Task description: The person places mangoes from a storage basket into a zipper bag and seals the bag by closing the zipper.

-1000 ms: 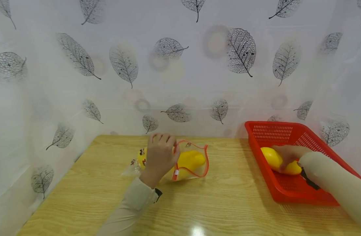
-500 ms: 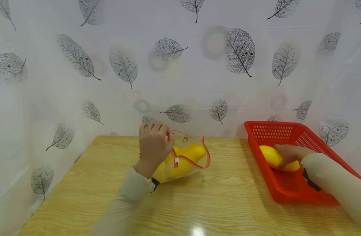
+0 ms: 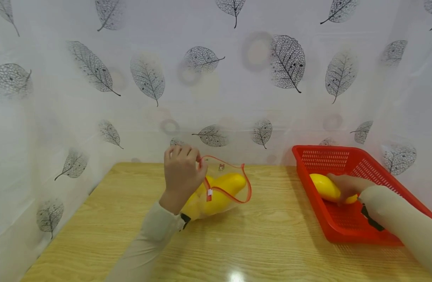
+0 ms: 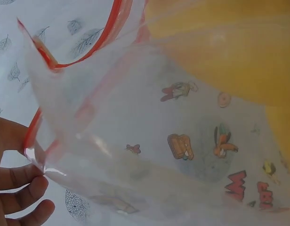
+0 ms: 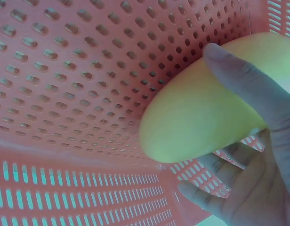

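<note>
At the left of the table my left hand (image 3: 182,170) pinches the rim of a clear zip bag (image 4: 112,117) with a red-edged mouth and small cartoon prints. The bag's mouth gapes toward the right in the head view. Inside lie smooth yellow mangoes (image 3: 224,190), partly covered by the hand and blurred by the film. In the red basket my right hand (image 3: 348,186) has its thumb and fingers around another yellow mango (image 5: 201,113). That mango rests against the basket's perforated bottom. From the right wrist, the thumb lies over it and the other fingers reach beneath.
The red plastic basket (image 3: 330,231) stands at the right of the wooden table (image 3: 272,246), with slotted, raised walls around the right hand. A white leaf-print sheet (image 3: 230,98) hangs behind the table and along its sides.
My left hand has moved left and up, lifting the bag's rim so its mouth stands wider. The right hand has stayed at the mango, its fingers closing further around it.
</note>
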`<state>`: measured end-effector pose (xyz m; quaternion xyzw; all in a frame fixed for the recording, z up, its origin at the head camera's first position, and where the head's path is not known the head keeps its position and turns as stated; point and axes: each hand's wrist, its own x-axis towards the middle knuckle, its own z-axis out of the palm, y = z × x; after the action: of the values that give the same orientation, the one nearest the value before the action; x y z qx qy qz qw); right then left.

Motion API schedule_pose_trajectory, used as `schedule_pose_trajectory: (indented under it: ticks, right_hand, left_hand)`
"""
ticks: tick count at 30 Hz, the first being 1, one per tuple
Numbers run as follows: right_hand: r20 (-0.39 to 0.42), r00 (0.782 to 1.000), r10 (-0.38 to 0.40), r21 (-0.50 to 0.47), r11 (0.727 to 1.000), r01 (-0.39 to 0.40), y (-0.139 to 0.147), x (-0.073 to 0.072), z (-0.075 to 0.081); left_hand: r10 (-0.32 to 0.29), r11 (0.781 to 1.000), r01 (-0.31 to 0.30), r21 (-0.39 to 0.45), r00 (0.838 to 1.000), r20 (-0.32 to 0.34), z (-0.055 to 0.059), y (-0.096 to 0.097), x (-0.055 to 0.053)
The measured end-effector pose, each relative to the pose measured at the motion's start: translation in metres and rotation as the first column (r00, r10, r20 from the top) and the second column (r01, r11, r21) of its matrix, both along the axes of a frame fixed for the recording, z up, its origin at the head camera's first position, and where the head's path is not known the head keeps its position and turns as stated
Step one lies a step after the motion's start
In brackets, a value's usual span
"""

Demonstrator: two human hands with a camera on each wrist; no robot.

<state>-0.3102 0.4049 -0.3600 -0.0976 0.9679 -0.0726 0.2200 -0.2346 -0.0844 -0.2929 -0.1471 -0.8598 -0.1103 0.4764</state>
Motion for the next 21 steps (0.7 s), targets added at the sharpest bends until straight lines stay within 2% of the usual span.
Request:
schedule_pose_trajectory:
  ticks: [7,10,16,21]
  right_hand:
    - [-0.06,0.998,0.036,0.027,0.999,-0.034,0.008,-0.005,-0.005]
    - [-0.045,0.998,0.038,0.025,0.999,-0.037,0.01,-0.005,-0.003]
    - [0.014,1.0,-0.013,-0.022,1.0,0.013,0.015,-0.005,-0.001]
    - [0.0,1.0,-0.008,-0.049,0.999,0.008,0.017,-0.003,-0.004]
  left_hand:
    - [-0.012,1.0,0.012,-0.006,1.0,0.0,-0.004,-0.001,0.002]
    - [-0.016,1.0,0.016,-0.006,1.0,-0.011,-0.005,-0.001,0.002]
    - [-0.011,1.0,0.011,-0.008,1.0,-0.008,-0.007,-0.002,0.002]
    - [-0.007,1.0,0.007,-0.01,1.0,0.001,-0.008,-0.002,0.003]
